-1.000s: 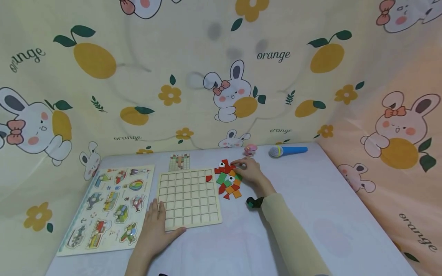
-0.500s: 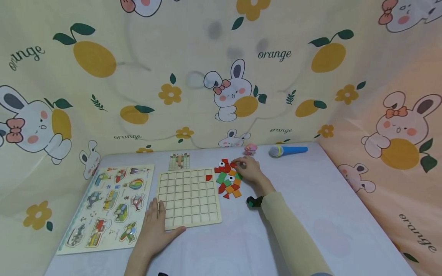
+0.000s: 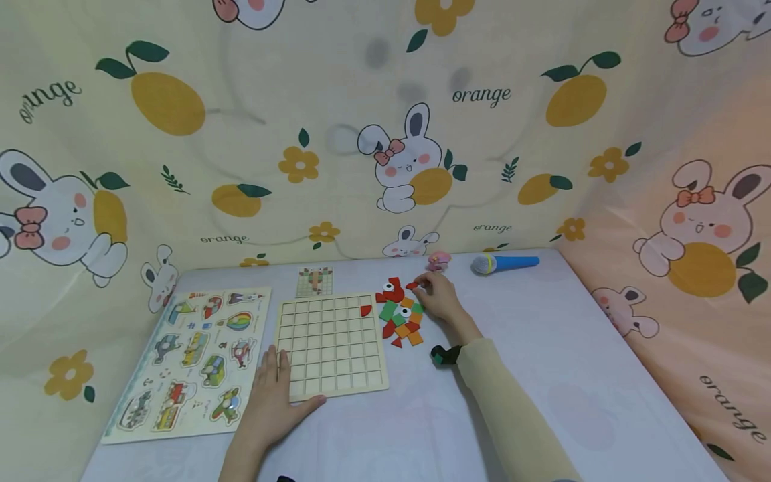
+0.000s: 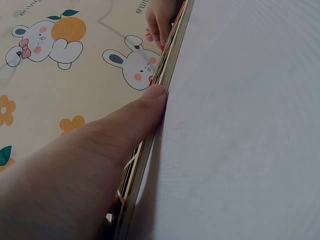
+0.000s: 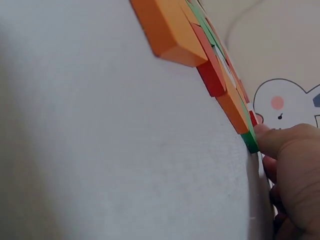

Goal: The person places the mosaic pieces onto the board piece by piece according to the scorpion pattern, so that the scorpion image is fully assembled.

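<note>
Right fingers (image 3: 425, 276) clamped, apparently, on a red piece (image 3: 411, 286) jutting past their tips.

A white-draped table (image 3: 542, 321) carries a puzzle (image 3: 179, 367) along its left edge, board (image 3: 331, 348) and tiles (image 3: 400, 320) mid-table, and card (image 3: 314, 281), toy (image 3: 438, 261) and microphone (image 3: 507, 264) near the far edge.

Soft, diffuse light in the head view; dimmer, greyer, slightly hazy wrist views.

Pcs (image 3: 399, 320) R of grid brd (image 3: 330, 346)
</note>
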The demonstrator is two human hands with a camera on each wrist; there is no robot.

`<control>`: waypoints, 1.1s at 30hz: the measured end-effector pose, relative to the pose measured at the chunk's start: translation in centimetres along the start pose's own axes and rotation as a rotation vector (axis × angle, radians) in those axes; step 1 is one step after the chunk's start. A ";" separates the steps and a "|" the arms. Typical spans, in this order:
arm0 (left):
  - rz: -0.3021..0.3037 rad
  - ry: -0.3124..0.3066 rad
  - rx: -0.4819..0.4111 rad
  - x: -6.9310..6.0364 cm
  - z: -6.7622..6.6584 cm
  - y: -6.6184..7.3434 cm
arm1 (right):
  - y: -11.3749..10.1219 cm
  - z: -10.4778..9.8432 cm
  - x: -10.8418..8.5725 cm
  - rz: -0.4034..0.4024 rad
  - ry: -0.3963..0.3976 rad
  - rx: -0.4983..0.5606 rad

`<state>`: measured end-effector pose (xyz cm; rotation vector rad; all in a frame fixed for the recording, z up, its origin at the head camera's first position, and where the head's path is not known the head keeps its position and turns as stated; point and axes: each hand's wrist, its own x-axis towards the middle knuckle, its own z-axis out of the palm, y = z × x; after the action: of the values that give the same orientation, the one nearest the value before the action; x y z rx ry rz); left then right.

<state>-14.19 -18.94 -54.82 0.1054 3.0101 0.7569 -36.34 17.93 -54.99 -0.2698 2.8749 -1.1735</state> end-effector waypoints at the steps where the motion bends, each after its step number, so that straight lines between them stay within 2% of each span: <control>1: -0.002 -0.003 -0.002 -0.1 0.0 0.0 | 0.0 0.0 0.0 0.002 -0.003 0.006; 7: -0.008 -0.013 -0.038 -0.4 0.2 -0.6 | 0.2 0.3 0.0 0.015 -0.026 0.026; 11: -0.001 0.005 -0.058 -0.7 0.4 -1.0 | -0.2 0.1 -0.2 0.039 -0.054 0.046; 16: 0.032 0.041 -0.035 -0.6 0.4 -1.2 | -0.8 -0.3 -0.5 0.053 -0.071 0.074; 22: 0.070 0.078 -0.001 0.1 0.4 -1.1 | -1.5 -0.5 -0.5 -0.008 -0.062 0.069; 28: 0.054 0.058 0.009 0.6 0.4 -0.9 | -3.5 -0.1 -0.6 -0.071 -0.058 0.078; 33: 0.053 0.038 0.021 0.5 0.3 -0.7 | -5.5 1.0 -0.6 -0.129 -0.093 0.065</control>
<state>-14.69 -19.44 -55.42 0.1741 3.0634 0.7404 -34.85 13.52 -51.90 -0.5000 2.7695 -1.2364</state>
